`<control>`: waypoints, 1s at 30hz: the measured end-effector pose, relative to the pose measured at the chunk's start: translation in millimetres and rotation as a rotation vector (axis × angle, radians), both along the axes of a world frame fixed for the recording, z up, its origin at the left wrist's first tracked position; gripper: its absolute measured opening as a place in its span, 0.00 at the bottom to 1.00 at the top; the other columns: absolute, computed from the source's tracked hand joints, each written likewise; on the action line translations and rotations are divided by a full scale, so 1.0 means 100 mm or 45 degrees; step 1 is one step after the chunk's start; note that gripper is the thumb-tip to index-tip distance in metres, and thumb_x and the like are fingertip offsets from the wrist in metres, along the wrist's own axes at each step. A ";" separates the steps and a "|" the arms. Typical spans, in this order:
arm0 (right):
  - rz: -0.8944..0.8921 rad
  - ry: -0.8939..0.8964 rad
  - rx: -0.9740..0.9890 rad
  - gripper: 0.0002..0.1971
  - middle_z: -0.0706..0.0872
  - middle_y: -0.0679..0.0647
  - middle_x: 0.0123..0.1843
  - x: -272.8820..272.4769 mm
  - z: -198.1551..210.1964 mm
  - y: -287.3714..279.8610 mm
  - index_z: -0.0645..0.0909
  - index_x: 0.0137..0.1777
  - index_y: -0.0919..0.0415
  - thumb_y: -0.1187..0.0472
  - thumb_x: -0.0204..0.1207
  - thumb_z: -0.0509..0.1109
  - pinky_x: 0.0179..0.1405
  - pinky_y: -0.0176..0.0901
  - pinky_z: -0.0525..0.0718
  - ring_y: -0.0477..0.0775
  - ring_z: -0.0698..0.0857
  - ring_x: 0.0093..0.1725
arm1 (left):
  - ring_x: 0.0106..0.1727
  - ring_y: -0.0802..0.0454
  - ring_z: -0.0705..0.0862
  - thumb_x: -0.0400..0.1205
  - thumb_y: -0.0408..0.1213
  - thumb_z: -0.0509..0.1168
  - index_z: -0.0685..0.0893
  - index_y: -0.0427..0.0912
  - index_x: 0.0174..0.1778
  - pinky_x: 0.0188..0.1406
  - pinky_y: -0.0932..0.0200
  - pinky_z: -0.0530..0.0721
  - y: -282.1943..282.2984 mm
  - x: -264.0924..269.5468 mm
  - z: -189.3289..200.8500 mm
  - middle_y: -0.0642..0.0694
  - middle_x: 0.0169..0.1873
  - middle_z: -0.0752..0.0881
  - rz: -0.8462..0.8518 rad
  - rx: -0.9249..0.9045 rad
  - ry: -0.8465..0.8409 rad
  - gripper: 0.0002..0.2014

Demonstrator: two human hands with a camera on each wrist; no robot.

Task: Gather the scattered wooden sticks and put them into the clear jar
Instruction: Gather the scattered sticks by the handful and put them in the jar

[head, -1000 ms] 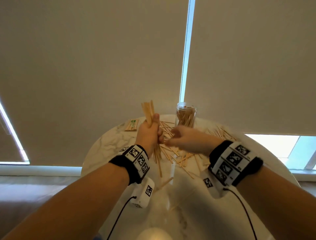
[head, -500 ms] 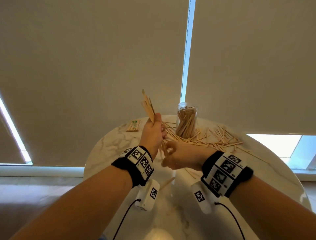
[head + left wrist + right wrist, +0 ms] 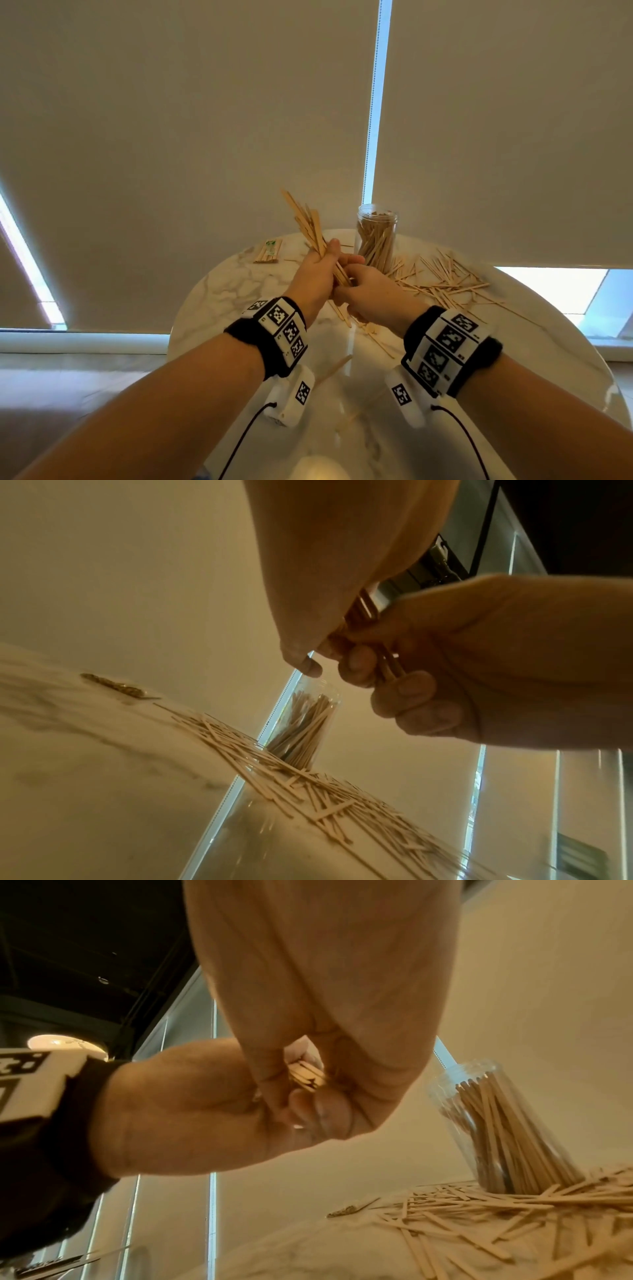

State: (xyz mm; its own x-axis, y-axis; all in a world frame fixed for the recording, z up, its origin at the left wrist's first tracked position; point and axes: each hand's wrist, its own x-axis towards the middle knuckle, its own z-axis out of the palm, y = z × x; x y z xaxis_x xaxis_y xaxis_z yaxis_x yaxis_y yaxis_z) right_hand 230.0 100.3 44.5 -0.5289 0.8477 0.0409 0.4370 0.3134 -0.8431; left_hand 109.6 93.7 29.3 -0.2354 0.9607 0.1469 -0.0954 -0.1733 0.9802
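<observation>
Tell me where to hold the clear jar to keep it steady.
Judging by its pose, grip the jar round its bare upper wall, coming from the right side. It stands upright, and loose sticks crowd its base, so the lower part is harder to reach.

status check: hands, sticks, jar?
Left hand grips a stick bundle; right hand pinches its lower end. Jar upright, part-filled. Loose sticks ring its base.

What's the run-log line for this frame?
left hand: grips stick bundle | right hand: pinches bundle's lower ends | clear jar: upright, part-filled | loose sticks: on table
</observation>
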 end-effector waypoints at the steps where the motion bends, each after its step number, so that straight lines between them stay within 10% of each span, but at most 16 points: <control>1: 0.011 -0.009 0.009 0.05 0.80 0.55 0.40 -0.02 0.02 -0.01 0.80 0.52 0.59 0.62 0.77 0.69 0.27 0.44 0.75 0.49 0.75 0.29 | 0.48 0.47 0.92 0.91 0.51 0.54 0.80 0.37 0.63 0.50 0.47 0.89 0.00 0.02 -0.01 0.47 0.50 0.93 -0.013 -0.023 -0.003 0.21; 5: 0.135 0.030 -0.206 0.17 0.76 0.59 0.44 0.00 0.07 -0.02 0.73 0.65 0.60 0.62 0.76 0.66 0.27 0.42 0.73 0.50 0.74 0.33 | 0.58 0.45 0.89 0.91 0.52 0.55 0.78 0.40 0.68 0.52 0.47 0.89 -0.01 0.04 0.06 0.47 0.57 0.91 -0.036 -0.085 -0.110 0.20; 10: 0.169 -0.154 0.028 0.10 0.81 0.57 0.39 0.06 0.11 -0.01 0.76 0.58 0.66 0.62 0.81 0.64 0.29 0.49 0.82 0.52 0.80 0.29 | 0.39 0.53 0.88 0.90 0.54 0.56 0.74 0.43 0.73 0.28 0.61 0.82 -0.05 0.05 0.08 0.45 0.60 0.88 -0.144 -0.203 -0.170 0.22; 15: 0.101 -0.220 0.079 0.14 0.87 0.67 0.45 0.04 0.03 0.01 0.77 0.63 0.67 0.61 0.88 0.54 0.44 0.61 0.89 0.70 0.89 0.42 | 0.64 0.43 0.86 0.89 0.50 0.60 0.78 0.41 0.72 0.56 0.43 0.89 -0.04 0.08 0.03 0.42 0.63 0.88 -0.277 -0.247 -0.110 0.20; 18: 0.055 -0.316 0.329 0.14 0.83 0.54 0.50 0.11 0.00 0.05 0.78 0.63 0.60 0.59 0.89 0.52 0.51 0.49 0.80 0.60 0.84 0.51 | 0.61 0.45 0.88 0.86 0.48 0.67 0.78 0.38 0.72 0.65 0.43 0.84 -0.03 0.06 0.08 0.40 0.60 0.89 -0.232 -0.150 -0.096 0.22; 24: 0.016 -0.617 0.400 0.12 0.80 0.53 0.43 0.34 -0.10 0.10 0.75 0.51 0.59 0.53 0.87 0.55 0.43 0.50 0.76 0.54 0.79 0.42 | 0.55 0.40 0.90 0.87 0.62 0.56 0.78 0.45 0.67 0.62 0.39 0.85 0.02 -0.30 0.49 0.37 0.57 0.90 0.156 0.043 -0.571 0.25; 30: -0.069 -0.655 0.561 0.15 0.84 0.51 0.36 0.29 -0.08 0.20 0.81 0.47 0.57 0.47 0.84 0.60 0.34 0.42 0.81 0.50 0.82 0.35 | 0.45 0.46 0.91 0.94 0.46 0.47 0.86 0.34 0.55 0.50 0.50 0.89 0.05 -0.05 0.39 0.36 0.50 0.93 0.101 -0.176 -0.153 0.24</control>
State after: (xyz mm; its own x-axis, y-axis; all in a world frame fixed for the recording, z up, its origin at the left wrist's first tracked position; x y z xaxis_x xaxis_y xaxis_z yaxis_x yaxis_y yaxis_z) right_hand 258.9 120.8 37.0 -0.5305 0.8355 0.1435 0.7732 0.5463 -0.3221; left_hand 105.0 99.1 68.6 -0.3193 0.9475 -0.0191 -0.2048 -0.0493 0.9776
